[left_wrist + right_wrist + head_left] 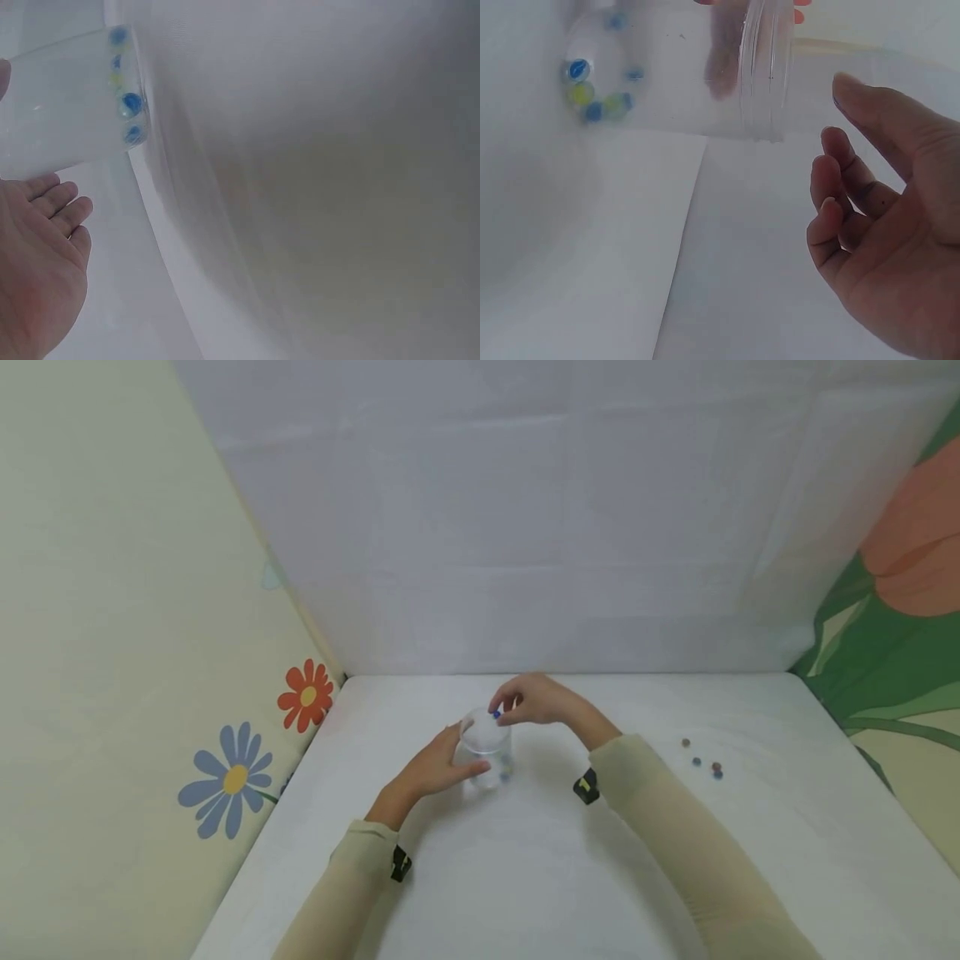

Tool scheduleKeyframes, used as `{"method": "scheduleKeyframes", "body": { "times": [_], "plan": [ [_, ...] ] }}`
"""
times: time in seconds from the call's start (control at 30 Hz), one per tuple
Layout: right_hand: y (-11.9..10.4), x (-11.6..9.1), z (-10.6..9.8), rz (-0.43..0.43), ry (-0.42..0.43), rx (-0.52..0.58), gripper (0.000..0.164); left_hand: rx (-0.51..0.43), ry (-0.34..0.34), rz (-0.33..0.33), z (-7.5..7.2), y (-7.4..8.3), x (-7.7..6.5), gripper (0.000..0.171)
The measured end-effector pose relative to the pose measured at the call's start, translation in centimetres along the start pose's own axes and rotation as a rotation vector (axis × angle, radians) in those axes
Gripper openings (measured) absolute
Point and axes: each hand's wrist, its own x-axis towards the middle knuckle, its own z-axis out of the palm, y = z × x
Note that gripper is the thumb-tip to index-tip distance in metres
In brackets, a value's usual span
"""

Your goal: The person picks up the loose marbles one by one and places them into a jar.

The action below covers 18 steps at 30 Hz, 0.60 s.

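Note:
A clear plastic jar [486, 747] stands on the white table, its mouth uncovered. Several blue and yellow glass marbles [580, 93] lie at the bottom of it. My left hand [435, 766] grips the jar from the left, thumb on the near side and fingers on the far side. Over the rim, my right hand [542, 700] pinches a blue marble [496, 714] between thumb and fingertip. From the right wrist, that hand [900, 187] appears beside the jar's mouth, and the pinched marble is hidden there.
Several loose marbles [697, 762] lie on the white-covered table [517, 893], to the right of my right forearm. A white cloth backdrop [525, 527] rises behind the table. Flower-patterned walls [112, 610] flank it on both sides.

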Motion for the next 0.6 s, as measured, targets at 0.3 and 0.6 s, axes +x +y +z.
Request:
{"method": "scheduleKeyframes", "body": {
  "times": [0.3,0.6],
  "plan": [
    [-0.09,0.20,0.00,0.008,0.001,0.008,0.022,-0.005,-0.003,0.002,-0.12,0.19,0.01,0.100],
    [0.46,-0.41,-0.43,0.037,0.004,0.029,0.027,0.003,-0.017,-0.004,-0.18,0.17,0.05,0.102]
  ]
}}
